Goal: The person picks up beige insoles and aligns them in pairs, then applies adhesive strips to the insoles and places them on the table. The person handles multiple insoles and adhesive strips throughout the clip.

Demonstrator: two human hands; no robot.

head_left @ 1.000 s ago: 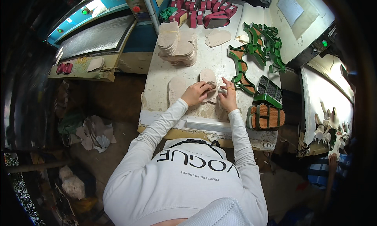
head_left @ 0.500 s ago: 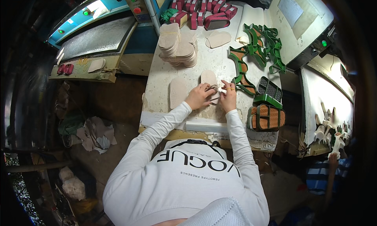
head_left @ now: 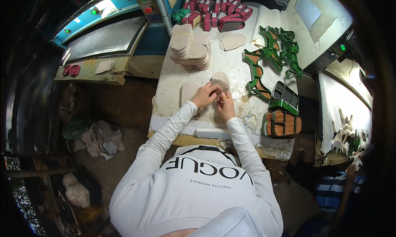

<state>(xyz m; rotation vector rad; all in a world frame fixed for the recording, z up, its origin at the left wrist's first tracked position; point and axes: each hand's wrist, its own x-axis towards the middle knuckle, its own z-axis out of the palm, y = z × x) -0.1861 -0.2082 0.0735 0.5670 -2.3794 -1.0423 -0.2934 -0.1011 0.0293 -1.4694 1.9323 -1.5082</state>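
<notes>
Two small crimson blocks (head_left: 71,70) sit on the ledge (head_left: 90,77) of the machine at your far left, with a pale flat piece (head_left: 104,66) to their right. On your worktable (head_left: 165,103), one lone insole (head_left: 189,92) lies flat just beside your left hand, and behind it rise the tall stacks of insoles (head_left: 189,49). Your left hand (head_left: 205,95) grasps a small layered bunch of insoles (head_left: 221,82), fingers curled over its left side; the bunch is in front of you, near the middle of the table, its rounded far end showing beyond your fingers. A white bar (head_left: 213,133) lies along the table's near edge. Your right hand (head_left: 225,107) is at the bunch's near end, fingers bent and close to your left fingertips; you cannot tell from here whether it pinches anything. Crimson dies (head_left: 231,24) crowd the far edge. Further right, a thin yellowish loop (head_left: 246,98) lies near the green dies (head_left: 255,72), and orange-padded dies (head_left: 284,123) stand by the table's right edge. Beyond them, a co-worker's blue checked clothing (head_left: 332,191) shows.
</notes>
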